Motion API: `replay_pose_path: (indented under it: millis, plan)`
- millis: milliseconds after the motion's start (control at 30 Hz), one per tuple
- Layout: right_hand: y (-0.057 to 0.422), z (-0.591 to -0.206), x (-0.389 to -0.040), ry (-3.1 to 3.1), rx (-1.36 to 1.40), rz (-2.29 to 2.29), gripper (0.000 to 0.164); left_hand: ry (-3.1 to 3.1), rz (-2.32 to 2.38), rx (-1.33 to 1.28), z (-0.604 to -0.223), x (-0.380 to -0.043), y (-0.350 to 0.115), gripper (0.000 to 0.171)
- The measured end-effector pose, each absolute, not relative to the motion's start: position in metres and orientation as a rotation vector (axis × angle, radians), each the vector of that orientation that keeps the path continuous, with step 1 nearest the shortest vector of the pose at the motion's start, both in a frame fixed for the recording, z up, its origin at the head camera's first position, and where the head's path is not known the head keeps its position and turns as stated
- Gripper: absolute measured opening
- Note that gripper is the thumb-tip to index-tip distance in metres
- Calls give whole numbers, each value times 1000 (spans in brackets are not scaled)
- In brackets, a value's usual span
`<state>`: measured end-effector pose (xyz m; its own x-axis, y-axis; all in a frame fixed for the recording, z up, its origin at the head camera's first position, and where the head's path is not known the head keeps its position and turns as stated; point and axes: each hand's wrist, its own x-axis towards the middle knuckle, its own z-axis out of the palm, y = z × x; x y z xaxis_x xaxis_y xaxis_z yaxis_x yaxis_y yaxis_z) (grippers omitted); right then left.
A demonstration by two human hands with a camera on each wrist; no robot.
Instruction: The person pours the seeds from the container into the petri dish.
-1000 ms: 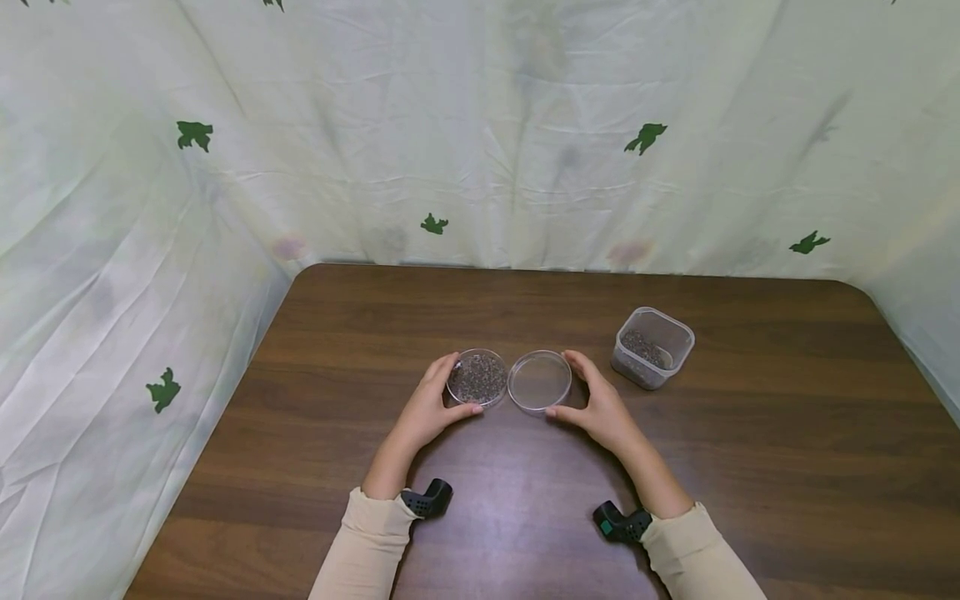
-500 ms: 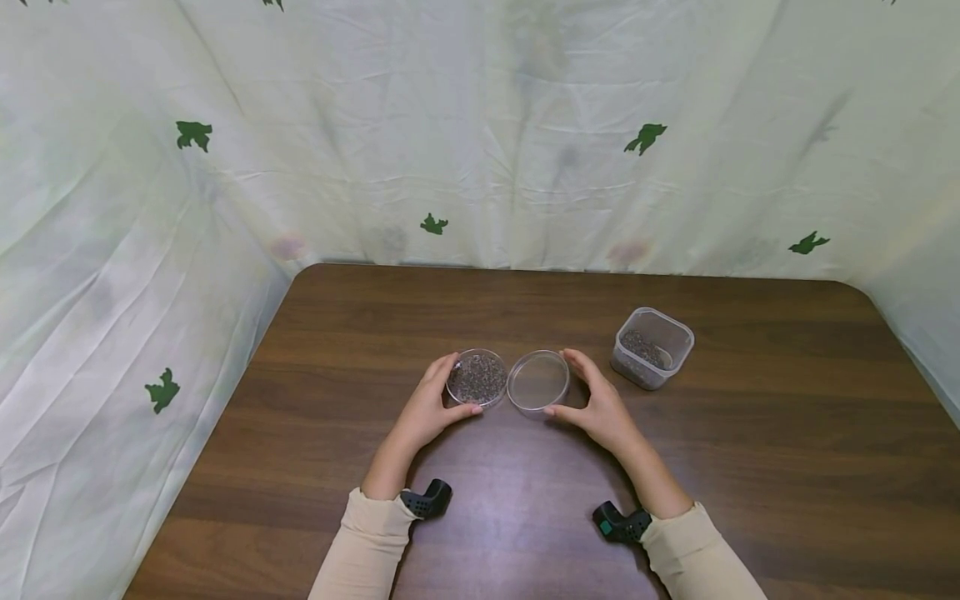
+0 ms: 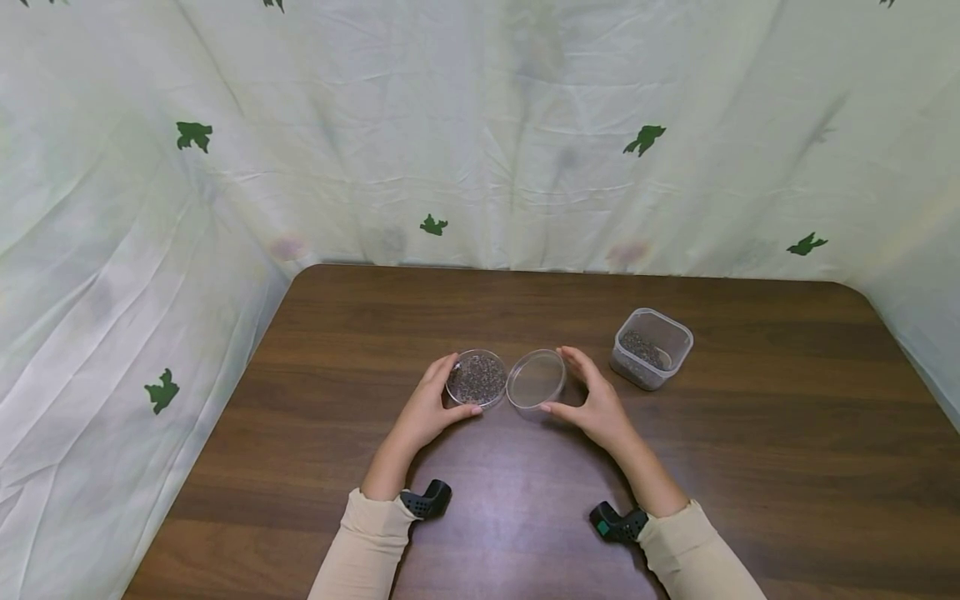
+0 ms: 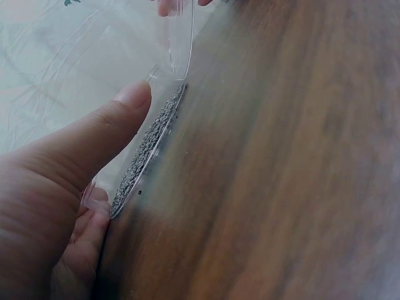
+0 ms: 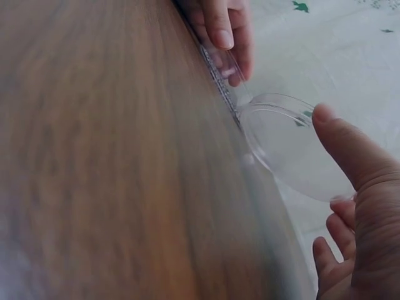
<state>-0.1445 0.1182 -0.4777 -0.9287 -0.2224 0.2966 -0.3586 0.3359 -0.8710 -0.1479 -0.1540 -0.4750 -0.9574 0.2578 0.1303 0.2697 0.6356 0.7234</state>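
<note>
A clear petri dish filled with dark grey granules lies flat on the brown table. My left hand holds it at the left, thumb at the near rim and fingers at the far rim. To its right, my right hand grips a clear round petri dish lid by the edge between thumb and fingers. In the right wrist view the lid is tilted, its right side raised off the table. Its lower edge is close beside the dish; whether they touch I cannot tell.
A clear plastic tub with more grey granules stands to the right, behind my right hand. The wooden table ends at a pale curtain with green patches. A few stray granules lie beside the dish in the left wrist view.
My right hand has raised the right side of the lid slightly and shifted a little left, so the lid tilts more. The left hand and its dish have stayed in place.
</note>
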Motion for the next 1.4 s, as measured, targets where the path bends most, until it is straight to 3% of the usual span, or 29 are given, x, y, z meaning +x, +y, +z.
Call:
replay_pose_path:
  millis: [167, 467, 1400]
  plan:
    - [116, -476, -145, -2436, 548, 1676, 85, -2839, -1260, -446, -473, -147, -154, 92]
    - [103, -437, -132, -2444, 543, 1687, 80, -2835, -1263, -446, -473, -147, -154, 92]
    - [83, -435, -143, -2409, 635, 1747, 81, -2841, -1256, -438, -474, -147, -154, 92]
